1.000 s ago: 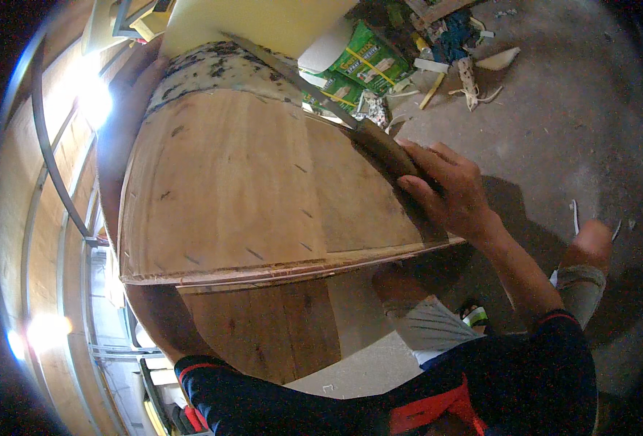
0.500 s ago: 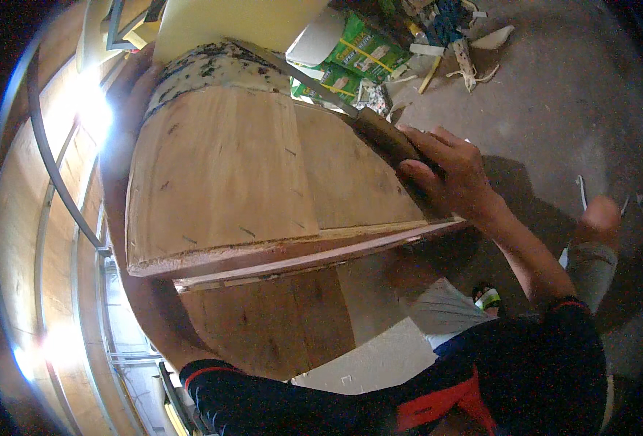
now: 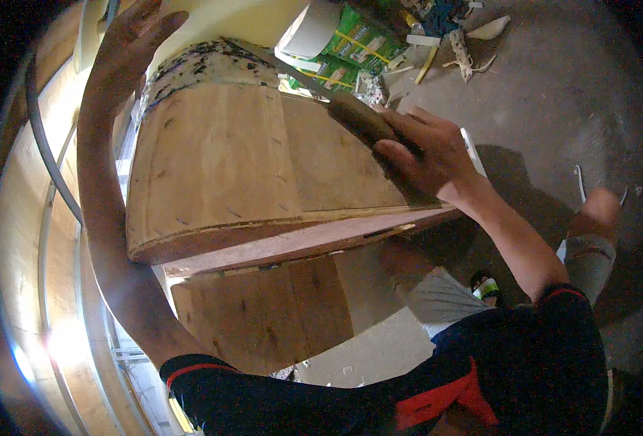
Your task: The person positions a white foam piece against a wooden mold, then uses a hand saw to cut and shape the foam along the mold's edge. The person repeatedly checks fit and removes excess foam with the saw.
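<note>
The right hand (image 3: pixel 427 156) is closed around the dark brown, elongated handle (image 3: pixel 360 120) of a tool with a long, narrow grey blade (image 3: pixel 301 77); fingers wrap its far side and the thumb lies along the near side. The handle is over the right part of a broad light-brown plywood panel (image 3: pixel 220 160) dotted with staples, and the blade slants away to the far left, toward a cream, black-speckled foam strip (image 3: pixel 212 67) at the panel's far edge. Whether the blade touches either one I cannot tell.

The left hand (image 3: pixel 138 36) is raised at the far left with thumb and fingers parted and nothing visible in its grip; it overlaps a pale yellow sheet (image 3: pixel 223 18), contact unclear. The left forearm passes beside the panel's left edge.

Beyond the panel stand green packages with yellow straps (image 3: pixel 365 45), next to a white rounded object (image 3: pixel 314 30). A darker brown wooden surface (image 3: pixel 263 312) lies below the panel's near edge.
</note>
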{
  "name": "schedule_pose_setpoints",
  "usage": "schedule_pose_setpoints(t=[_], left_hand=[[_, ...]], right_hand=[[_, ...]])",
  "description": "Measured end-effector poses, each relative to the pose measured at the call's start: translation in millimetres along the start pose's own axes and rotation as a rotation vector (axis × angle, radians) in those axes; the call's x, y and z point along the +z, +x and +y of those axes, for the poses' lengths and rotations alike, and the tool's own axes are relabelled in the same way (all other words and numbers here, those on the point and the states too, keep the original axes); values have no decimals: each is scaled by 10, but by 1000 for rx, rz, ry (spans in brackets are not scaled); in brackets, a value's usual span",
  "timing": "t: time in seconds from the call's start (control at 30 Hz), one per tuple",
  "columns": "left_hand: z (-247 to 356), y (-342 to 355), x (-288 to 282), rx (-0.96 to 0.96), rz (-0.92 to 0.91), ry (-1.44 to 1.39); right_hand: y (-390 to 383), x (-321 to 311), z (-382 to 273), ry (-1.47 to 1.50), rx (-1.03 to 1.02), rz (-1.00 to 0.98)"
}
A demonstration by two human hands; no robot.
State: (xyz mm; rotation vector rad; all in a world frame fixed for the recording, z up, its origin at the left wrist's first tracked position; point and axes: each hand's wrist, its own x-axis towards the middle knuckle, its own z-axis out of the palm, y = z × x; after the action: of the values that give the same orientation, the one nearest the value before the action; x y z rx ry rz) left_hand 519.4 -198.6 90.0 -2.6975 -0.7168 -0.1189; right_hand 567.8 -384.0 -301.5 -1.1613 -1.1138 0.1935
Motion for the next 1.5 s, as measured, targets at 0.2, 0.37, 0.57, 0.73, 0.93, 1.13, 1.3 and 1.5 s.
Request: schedule_pose_setpoints(t=[0.2,0.37,0.57,0.73,0.93,1.13,1.3,1.5], left_hand=[[-145,42,-27,-17,-56,-31],[-294,42,-132,183,-38,223],[-680,147,-273,317,-109,287],[-527,161,-211,207,-111,170],[-406,33,-151,66,83,-129],[-550,-40,-644,379,254,414],[-319,-306,-585,146,581,-474],[-432,-843,-852,170,631,-674]], right_hand=[[-233,-89,2,77,38,8],[-99,-48,2,46,26,-17],[-3,28,4,-1,20,25],[-445,-12,207,63,86,7],[-791,-50,520,15,113,114],[-622,-244,514,-65,116,162],[-258,-389,544,-99,54,216],[57,-685,204,-190,282,115]])
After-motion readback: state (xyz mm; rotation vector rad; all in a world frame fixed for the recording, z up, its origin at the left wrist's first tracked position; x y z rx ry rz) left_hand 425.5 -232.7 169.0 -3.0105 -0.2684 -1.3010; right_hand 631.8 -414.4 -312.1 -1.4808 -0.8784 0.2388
